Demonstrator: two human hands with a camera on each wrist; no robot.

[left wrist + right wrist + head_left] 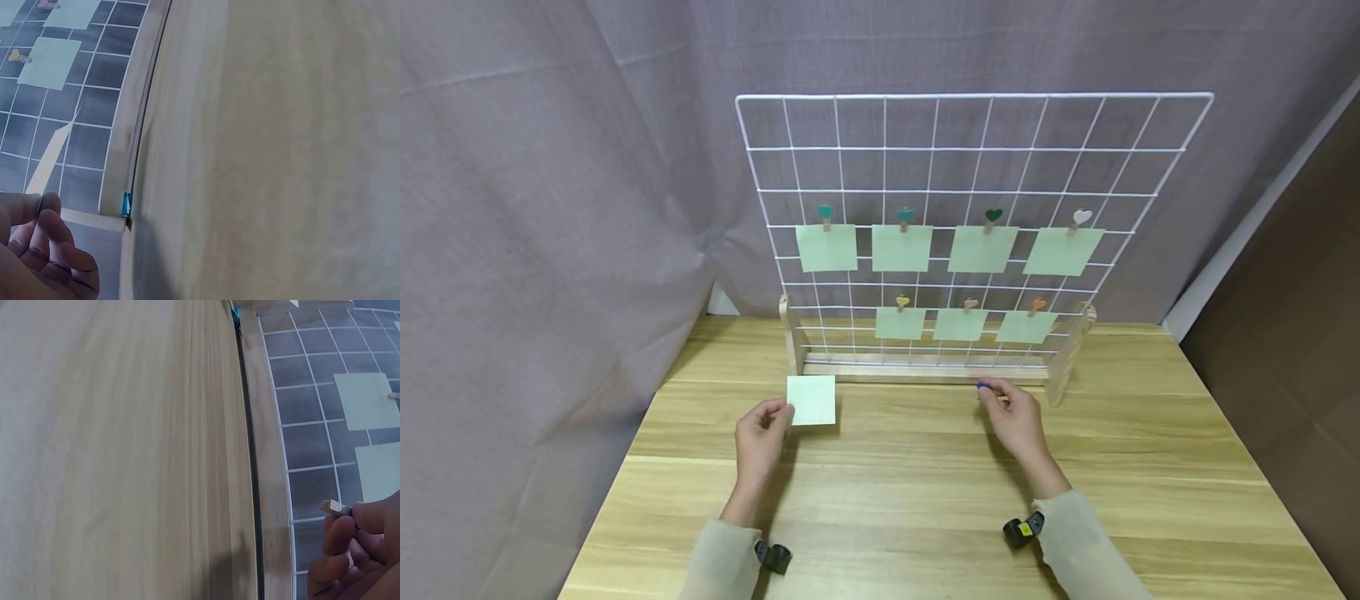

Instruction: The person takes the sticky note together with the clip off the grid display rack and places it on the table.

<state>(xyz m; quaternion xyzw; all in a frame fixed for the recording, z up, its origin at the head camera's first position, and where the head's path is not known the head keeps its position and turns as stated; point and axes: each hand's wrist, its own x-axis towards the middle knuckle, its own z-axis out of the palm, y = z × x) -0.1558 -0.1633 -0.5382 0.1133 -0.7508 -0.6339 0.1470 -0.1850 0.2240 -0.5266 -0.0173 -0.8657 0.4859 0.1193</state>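
Left hand [762, 437] pinches a paper note [814, 400] before the rack's [917, 372] left end; right hand [1017, 423] pinches a clip [982, 385] before its right. Apparently readying both; next probably calls for joining them at the rack.

Even light — soft shadows across the tabletop [887, 517] (wrist views duller)

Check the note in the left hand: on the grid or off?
Off: the left hand pinches the note; no clip shows on it.
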